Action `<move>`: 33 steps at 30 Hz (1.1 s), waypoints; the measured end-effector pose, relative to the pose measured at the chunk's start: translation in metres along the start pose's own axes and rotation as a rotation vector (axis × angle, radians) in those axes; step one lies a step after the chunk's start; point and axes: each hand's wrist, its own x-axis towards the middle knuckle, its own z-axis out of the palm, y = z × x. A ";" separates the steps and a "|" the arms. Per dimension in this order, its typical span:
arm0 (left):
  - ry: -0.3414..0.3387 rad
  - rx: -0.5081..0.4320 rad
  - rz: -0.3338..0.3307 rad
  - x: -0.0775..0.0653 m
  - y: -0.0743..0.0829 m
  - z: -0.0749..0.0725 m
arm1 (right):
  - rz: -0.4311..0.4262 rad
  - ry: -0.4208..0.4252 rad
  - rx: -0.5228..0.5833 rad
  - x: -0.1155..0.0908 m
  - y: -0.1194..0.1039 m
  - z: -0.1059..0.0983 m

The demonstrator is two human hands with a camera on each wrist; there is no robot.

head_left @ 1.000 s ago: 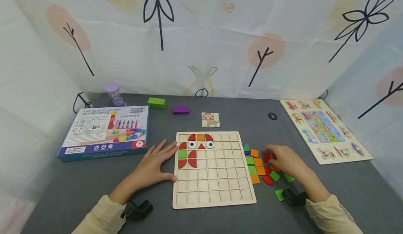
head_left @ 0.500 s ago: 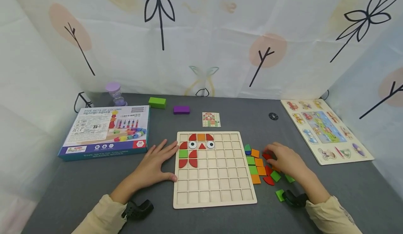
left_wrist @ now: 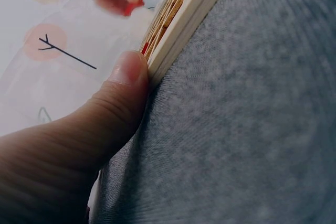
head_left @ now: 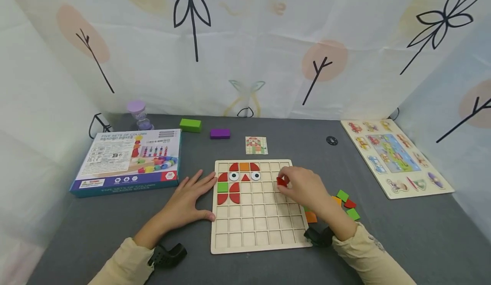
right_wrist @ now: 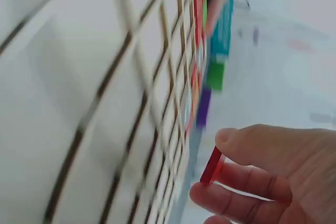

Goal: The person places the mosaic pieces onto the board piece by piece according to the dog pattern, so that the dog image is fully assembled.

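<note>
A wooden grid board [head_left: 261,223] lies flat on the dark table. Its upper left squares hold red quarter-circle tiles [head_left: 234,198], a green square tile [head_left: 222,187], an orange tile [head_left: 244,167], a red triangle and two eye tiles [head_left: 255,175]. Along the board's left edge rests my left hand [head_left: 188,202], fingers spread and thumb touching the rim. Over the board's right side, my right hand [head_left: 304,187] pinches a red tile [right_wrist: 212,166] between thumb and fingers. The tile's full outline is partly hidden by the fingers.
Loose tiles [head_left: 352,213] lie right of the board, partly behind my right forearm. A small pattern card [head_left: 256,145] sits beyond the board. Around it are a box [head_left: 128,161], a green block [head_left: 190,125], a purple block [head_left: 220,134], a black disc [head_left: 331,140] and a picture board [head_left: 399,161].
My right hand has moved left from the loose tile pile to above the board, carrying the red tile. The left hand stays at the board's edge.
</note>
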 end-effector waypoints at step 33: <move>0.001 0.004 0.008 0.000 -0.004 0.001 | -0.027 0.025 0.078 -0.025 0.043 -0.012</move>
